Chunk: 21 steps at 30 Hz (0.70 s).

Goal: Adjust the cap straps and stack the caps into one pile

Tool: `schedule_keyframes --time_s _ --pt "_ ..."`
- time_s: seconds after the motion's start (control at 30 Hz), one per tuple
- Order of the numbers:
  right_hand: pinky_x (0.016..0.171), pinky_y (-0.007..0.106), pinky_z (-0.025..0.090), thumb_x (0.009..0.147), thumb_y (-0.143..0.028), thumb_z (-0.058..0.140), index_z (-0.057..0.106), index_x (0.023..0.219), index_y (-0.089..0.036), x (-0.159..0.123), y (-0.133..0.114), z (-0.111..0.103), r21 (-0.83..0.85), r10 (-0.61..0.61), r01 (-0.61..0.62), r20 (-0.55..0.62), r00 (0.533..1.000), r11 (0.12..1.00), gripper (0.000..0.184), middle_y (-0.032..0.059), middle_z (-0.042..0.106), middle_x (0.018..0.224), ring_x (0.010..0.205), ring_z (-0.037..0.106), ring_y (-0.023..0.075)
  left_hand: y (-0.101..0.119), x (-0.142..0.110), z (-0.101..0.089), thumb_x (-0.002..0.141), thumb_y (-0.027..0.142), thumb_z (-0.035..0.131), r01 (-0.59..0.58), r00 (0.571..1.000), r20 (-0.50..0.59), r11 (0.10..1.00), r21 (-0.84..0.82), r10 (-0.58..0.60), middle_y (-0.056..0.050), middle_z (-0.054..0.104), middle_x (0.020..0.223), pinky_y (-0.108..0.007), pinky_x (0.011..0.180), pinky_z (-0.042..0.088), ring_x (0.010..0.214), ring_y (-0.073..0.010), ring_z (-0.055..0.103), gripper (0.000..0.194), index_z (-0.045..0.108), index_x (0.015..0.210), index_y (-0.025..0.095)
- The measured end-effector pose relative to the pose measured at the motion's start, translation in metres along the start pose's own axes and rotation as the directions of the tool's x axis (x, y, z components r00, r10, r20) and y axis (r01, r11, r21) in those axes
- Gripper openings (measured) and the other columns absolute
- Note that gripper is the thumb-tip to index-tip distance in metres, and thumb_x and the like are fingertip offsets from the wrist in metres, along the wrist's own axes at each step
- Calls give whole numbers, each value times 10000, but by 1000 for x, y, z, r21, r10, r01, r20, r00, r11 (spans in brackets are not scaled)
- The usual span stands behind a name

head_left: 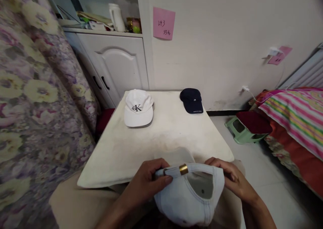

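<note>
Left hand (148, 178) and right hand (233, 178) grip a pale cap (183, 197), lower centre. Upper left, a shelf (131, 34) holds a white jug (117, 18)

Two bare hands, held low and apart

The bare left hand (151, 177) pinches, thumb beneath extended index finger; the bare right hand (230, 177) curls its fingers inward, both forearms angling up from below.

Single head-worn view from above the lap, facing forward and down across the nearby table (166, 135)
</note>
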State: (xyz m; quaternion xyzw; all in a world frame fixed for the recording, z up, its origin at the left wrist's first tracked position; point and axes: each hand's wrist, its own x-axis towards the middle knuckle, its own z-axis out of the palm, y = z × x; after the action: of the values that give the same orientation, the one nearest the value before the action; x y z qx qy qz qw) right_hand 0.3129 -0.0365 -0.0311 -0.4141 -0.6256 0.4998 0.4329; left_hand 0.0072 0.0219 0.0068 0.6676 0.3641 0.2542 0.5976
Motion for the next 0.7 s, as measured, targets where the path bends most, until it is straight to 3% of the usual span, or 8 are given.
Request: schedule_keyframes --time_s 0.13,0.27,0.3,0.33,0.4,0.47,0.57,0.7 --pt "866 383 511 932 -345 606 709 1032 -221 3 3 -3 -27 26 -32 -193 981 999 190 115 708 1093 1037 643 293 -2 -2 8 817 445 660 88 996 -21 996 -24 -89 38 429 607 -236 517 238 570 -116 361 307 572 724 166" --pt "904 408 508 965 -286 559 701 1066 -245 14 -12 -2 -40 -121 115 -375 919 993 179 96 717 1022 1048 649 276 -6 -2 8 819 465 673 120 992 -34 989 -81 -123 44 419 592 -237 506 222 551 -110 346 325 580 738 165" --pt "893 406 512 961 -275 571 702 1071 -246 19 -20 1 -89 -171 148 -360 917 985 173 97 712 1018 1038 648 272 -7 -2 9 819 458 679 121 992 -29 989 -82 -124 45 420 588 -238 506 219 550 -109 344 319 588 741 163" --pt "887 405 514 943 -262 605 709 1058 -244 23 -28 6 -139 -209 177 -271 940 974 156 101 704 1036 1041 642 273 -8 -2 9 819 446 683 124 992 -25 989 -76 -126 45 420 585 -240 508 216 549 -108 341 309 596 739 160" --pt "876 396 519 889 -234 692 716 1076 -258 34 -44 21 -204 -239 228 -27 971 952 190 94 686 1075 1020 639 261 -8 -1 12 817 421 692 137 990 -10 987 -78 -138 42 433 591 -241 514 216 559 -109 347 288 613 744 155" --pt "869 383 527 843 -225 750 699 1139 -275 43 -53 37 -232 -259 297 181 949 926 305 85 663 1129 1020 631 245 -9 0 15 813 413 699 160 987 23 980 -122 -158 41 450 610 -241 524 223 571 -110 354 273 628 774 152" --pt "836 353 523 854 -196 727 686 1118 -260 52 -49 57 -293 -247 314 245 938 903 275 70 646 1090 989 617 217 -9 0 17 811 396 709 173 984 74 967 -189 -162 39 465 655 -241 551 238 604 -113 362 253 637 807 153" --pt "761 307 506 855 -181 725 666 1031 -229 53 -36 64 -302 -188 247 211 959 921 192 49 626 1030 871 598 173 -7 -2 12 820 416 701 142 982 157 965 -223 -108 13 509 727 -249 608 280 682 -139 408 267 656 848 154"
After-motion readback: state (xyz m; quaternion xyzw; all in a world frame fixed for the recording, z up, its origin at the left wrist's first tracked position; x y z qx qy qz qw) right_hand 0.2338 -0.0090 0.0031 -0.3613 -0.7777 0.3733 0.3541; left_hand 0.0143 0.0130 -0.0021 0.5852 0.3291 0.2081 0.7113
